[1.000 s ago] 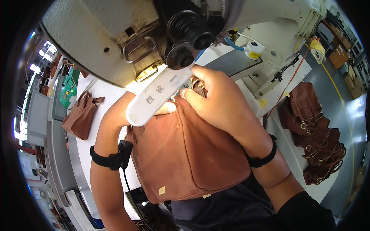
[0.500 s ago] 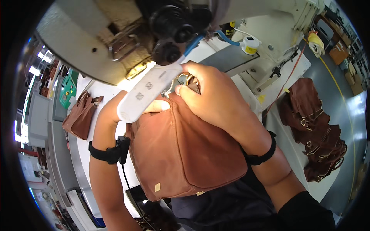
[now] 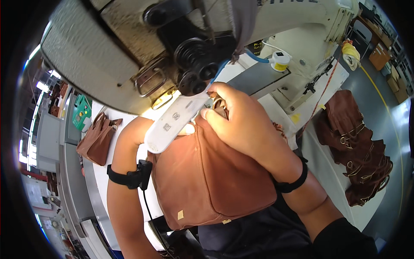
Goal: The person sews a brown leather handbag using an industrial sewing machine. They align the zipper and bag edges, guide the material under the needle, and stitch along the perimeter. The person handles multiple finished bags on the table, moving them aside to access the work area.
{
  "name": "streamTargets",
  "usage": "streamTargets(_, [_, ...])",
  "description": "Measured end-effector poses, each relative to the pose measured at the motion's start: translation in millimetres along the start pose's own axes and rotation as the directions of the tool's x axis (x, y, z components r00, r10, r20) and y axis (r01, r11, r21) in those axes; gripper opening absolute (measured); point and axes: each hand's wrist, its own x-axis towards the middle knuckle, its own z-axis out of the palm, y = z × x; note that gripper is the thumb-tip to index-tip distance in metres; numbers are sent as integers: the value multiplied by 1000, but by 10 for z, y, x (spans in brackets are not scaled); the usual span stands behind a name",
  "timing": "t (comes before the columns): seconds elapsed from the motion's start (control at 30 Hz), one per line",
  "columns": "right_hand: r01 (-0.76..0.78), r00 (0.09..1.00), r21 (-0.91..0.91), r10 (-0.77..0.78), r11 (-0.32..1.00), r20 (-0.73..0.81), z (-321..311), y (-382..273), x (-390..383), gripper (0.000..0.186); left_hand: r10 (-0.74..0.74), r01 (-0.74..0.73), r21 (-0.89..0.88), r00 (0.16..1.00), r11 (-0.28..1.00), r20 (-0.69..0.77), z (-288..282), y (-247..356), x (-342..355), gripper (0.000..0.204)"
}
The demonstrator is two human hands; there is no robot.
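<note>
A brown leather bag (image 3: 207, 172) hangs between my arms, its top edge up under the sewing machine head (image 3: 172, 52). My right hand (image 3: 233, 112) is closed on the bag's top edge, thumb and fingers pinching beside a brass-coloured ring (image 3: 219, 103). The thumb of my left hand (image 3: 188, 129) presses on the bag just left of its seam; most of that hand is hidden behind a white rounded plastic bar (image 3: 177, 123). That bar also covers part of the bag's top edge, and the machine's needle area cannot be made out.
Several brown bags with metal rings (image 3: 355, 151) lie piled on the right of the white table. A finished-looking small brown bag (image 3: 99, 138) stands at left, near a green control box (image 3: 81, 112). A red cord (image 3: 319, 99) hangs beside the machine's base.
The view has shifted, so the machine head, bag and arms all sit slightly lower and further right. Both hands keep their hold on the bag.
</note>
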Motion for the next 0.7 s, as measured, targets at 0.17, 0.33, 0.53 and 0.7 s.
streamTargets(0.17, [-73,988,177,96,982,-122,125,35,-285,30,-256,255,29,966,966,39,-21,191,-49,61])
streamTargets(0.33, [-74,982,469,147,880,-121,380,145,-565,28,-467,493,157,867,856,-174,-189,375,-293,51])
streamTargets(0.53, [-156,964,698,263,699,-48,358,343,-701,29,-48,99,277,981,956,-185,277,1028,-728,66])
streamTargets(0.7, [-400,917,825,173,399,361,350,252,-595,16,1,254,669,934,698,-357,961,1239,-1376,42])
